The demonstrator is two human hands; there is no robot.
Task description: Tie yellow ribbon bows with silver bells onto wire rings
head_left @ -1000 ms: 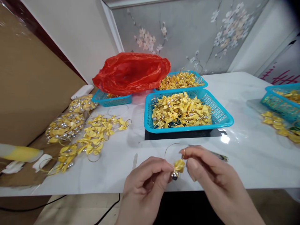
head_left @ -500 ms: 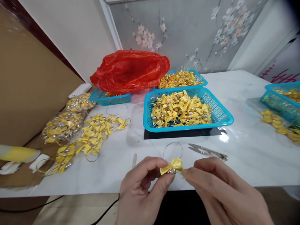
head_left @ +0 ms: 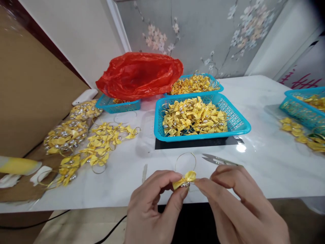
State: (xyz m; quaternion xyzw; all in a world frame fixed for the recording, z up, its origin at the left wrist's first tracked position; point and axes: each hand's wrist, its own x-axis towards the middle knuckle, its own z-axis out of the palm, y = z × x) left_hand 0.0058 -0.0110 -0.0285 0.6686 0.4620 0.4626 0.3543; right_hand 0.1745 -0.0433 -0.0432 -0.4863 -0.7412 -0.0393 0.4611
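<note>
Since half a second ago both hands have edged slightly upward, bow unchanged between them. From the head view, the left hand [head_left: 152, 206] pinches the yellow bow [head_left: 185, 179] by one wing, the right hand [head_left: 236, 200] its other side, steadying its wire ring [head_left: 185, 161] upright. Snips [head_left: 219, 160] lie just beyond the right hand; a blue basket [head_left: 238, 123] of bows sits farther ahead.

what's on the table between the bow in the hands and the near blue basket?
In the head view: the bow's thin wire ring, small snips off to the right, then a dark mat under the basket.
</note>
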